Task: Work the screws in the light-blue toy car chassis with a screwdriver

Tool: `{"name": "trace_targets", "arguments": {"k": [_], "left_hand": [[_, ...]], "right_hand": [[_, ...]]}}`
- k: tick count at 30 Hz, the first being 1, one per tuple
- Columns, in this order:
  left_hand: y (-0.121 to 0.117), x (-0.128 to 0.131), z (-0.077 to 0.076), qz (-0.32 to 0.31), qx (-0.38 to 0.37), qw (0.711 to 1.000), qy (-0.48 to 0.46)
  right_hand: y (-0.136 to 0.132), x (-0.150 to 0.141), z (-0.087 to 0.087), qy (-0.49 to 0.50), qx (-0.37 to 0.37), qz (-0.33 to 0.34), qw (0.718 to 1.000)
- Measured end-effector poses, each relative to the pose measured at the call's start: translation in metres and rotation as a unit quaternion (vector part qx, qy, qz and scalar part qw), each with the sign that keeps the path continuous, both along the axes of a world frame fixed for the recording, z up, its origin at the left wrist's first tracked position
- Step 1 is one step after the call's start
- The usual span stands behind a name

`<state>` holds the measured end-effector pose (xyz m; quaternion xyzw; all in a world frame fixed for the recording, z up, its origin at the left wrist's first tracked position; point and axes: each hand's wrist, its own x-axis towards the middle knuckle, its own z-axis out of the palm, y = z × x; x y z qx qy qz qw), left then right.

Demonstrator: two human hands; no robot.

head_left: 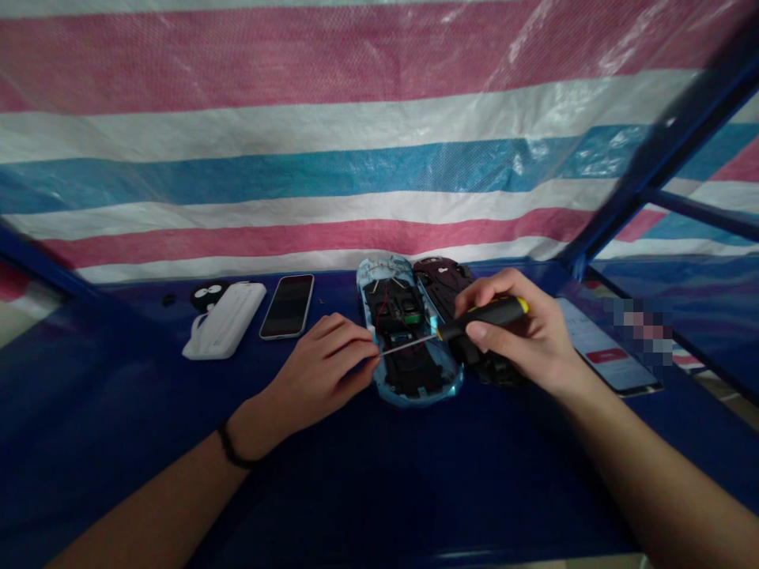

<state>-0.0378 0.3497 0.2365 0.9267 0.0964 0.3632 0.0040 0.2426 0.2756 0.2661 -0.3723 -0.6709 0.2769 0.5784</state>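
My right hand [527, 332] is wrapped round the black and yellow handle of a screwdriver [483, 318], whose thin metal shaft points left. At the shaft's tip, the fingers of my left hand [323, 359] are pinched together; whatever they hold is too small to make out. Beneath the shaft lies a light blue toy car body [418, 391], its hollow inside facing up, with black parts, red wires and a bit of green showing. A dark toy car base [442, 280] rests against its right side, partly hidden by my right hand and the screwdriver.
Left on the blue tabletop [379, 490] are a white power bank [228, 320], a round black item with white eyes [209, 294] and a phone with a dark screen [288, 306]. A lit phone [610, 348] lies at right. Striped sheeting [308, 174] hangs behind, beside blue frame bars [652, 174].
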Motion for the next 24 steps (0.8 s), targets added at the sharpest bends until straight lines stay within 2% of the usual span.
{"name": "trace_targets", "arguments": {"k": [7, 13, 20, 24], "left_hand": [[0.001, -0.002, 0.002, 0.011, 0.018, 1.000, 0.002], [-0.001, 0.000, 0.006, 0.026, 0.033, 0.999, -0.014], [-0.002, 0.000, 0.006, 0.038, 0.032, 0.998, -0.030], [-0.006, -0.003, 0.009, 0.040, 0.019, 0.998, -0.041]], "right_hand": [[0.001, -0.001, 0.000, -0.028, 0.032, -0.035, 0.998], [0.001, -0.002, 0.000, -0.015, 0.042, -0.067, 0.997], [0.001, 0.001, -0.006, -0.005, 0.045, -0.071, 0.996], [0.004, 0.005, -0.011, 0.042, 0.041, -0.064, 0.996]]}}
